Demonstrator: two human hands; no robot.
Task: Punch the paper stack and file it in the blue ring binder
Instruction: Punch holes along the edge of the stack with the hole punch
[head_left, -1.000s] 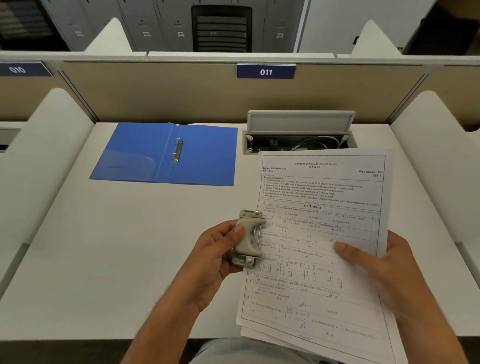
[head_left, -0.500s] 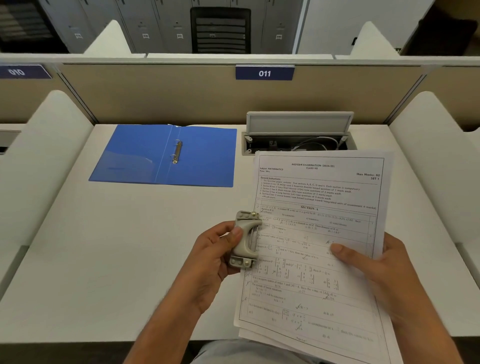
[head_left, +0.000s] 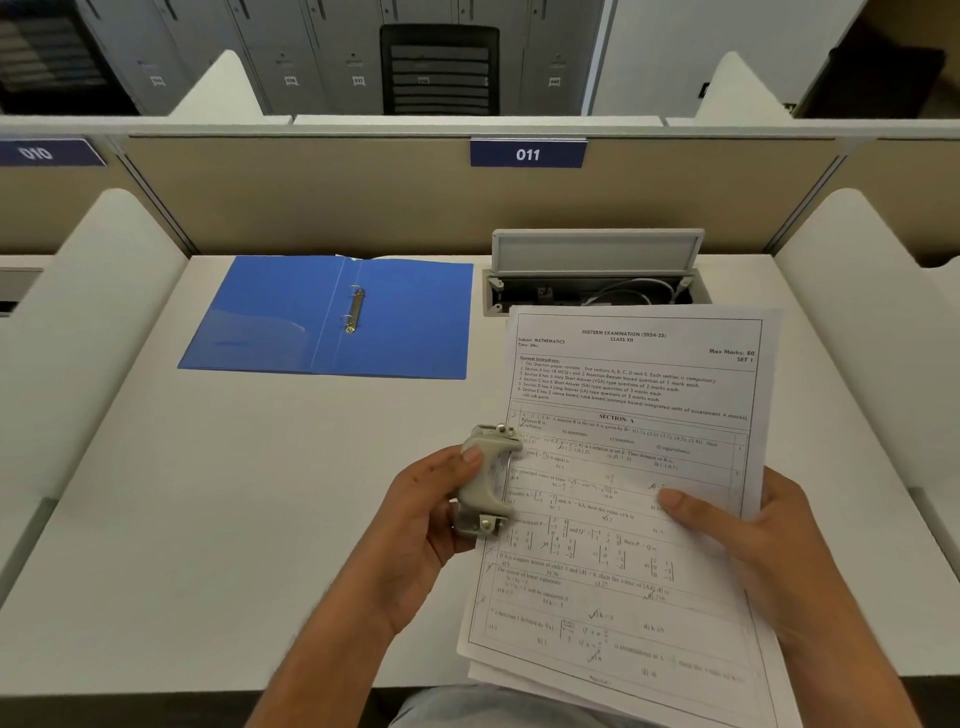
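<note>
Above the white desk (head_left: 260, 519), my left hand (head_left: 426, 525) grips a grey metal hole punch (head_left: 483, 483) on the printed paper stack (head_left: 623, 467) my right hand (head_left: 753, 545) holds at four o'clock, apparently unpunched, the blue ring binder (head_left: 405, 322) at eleven o'clock empty.

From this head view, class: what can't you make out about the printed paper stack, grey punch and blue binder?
Head view:
- White printed paper stack: lower corner cut by the bottom edge.
- Grey metal hole punch: left side hidden by the gripping left hand.
- Open blue ring binder: rings too small to tell whether closed.
</note>
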